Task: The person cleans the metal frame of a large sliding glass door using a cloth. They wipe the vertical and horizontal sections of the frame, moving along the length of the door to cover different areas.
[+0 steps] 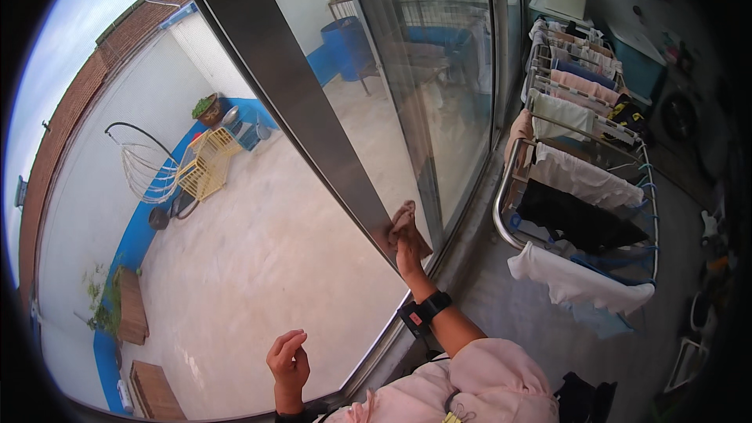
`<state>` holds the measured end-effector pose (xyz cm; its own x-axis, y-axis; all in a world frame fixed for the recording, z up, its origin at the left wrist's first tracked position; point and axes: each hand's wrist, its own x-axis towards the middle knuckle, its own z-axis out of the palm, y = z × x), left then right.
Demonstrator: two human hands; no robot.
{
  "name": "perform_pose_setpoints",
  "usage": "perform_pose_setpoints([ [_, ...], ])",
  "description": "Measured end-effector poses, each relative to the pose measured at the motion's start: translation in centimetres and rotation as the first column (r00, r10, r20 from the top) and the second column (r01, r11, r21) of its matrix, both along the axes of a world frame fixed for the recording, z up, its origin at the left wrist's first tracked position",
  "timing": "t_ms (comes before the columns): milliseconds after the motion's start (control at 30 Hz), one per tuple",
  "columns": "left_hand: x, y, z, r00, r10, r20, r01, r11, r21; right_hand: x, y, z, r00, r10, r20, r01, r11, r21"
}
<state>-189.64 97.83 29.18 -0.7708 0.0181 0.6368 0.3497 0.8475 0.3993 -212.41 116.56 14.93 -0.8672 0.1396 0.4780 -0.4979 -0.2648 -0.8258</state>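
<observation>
My right hand (409, 251) grips a crumpled brown cloth (405, 220), pressed against the lower end of a wide dark metal window frame upright (329, 135). Around that wrist is a black strap with a small device (417, 317). To the lower left, my left hand (288, 358) is raised in front of the large window opening. Its fingers are loosely curled, with a gap by the thumb and nothing visible in them. The bottom window track (382, 341) runs beneath both hands. Glass panes (458, 111) stand beyond the upright.
On my right, a metal drying rack (504, 200) holds several garments and cloths, close to the window ledge (464, 252). Storage bins (634, 64) stand behind it. Outside lie a concrete yard (252, 264), a yellow crate (205, 170), a blue barrel (346, 50) and planters (134, 305).
</observation>
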Motion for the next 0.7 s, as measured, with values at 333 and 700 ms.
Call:
perform_pose_setpoints([
  [333, -2.2, 0.5, 0.6, 0.984, -0.174, -0.037, 0.175, 0.983, 0.05, 0.3, 3.4, 16.5, 0.906, -0.383, -0.181, 0.37, 0.923, -0.106],
  [700, -5.3, 1.4, 1.1, 0.983, -0.167, -0.079, 0.176, 0.977, 0.118, 0.6, 0.2, 25.7, 0.792, 0.201, -0.577, -0.34, 0.93, -0.142],
])
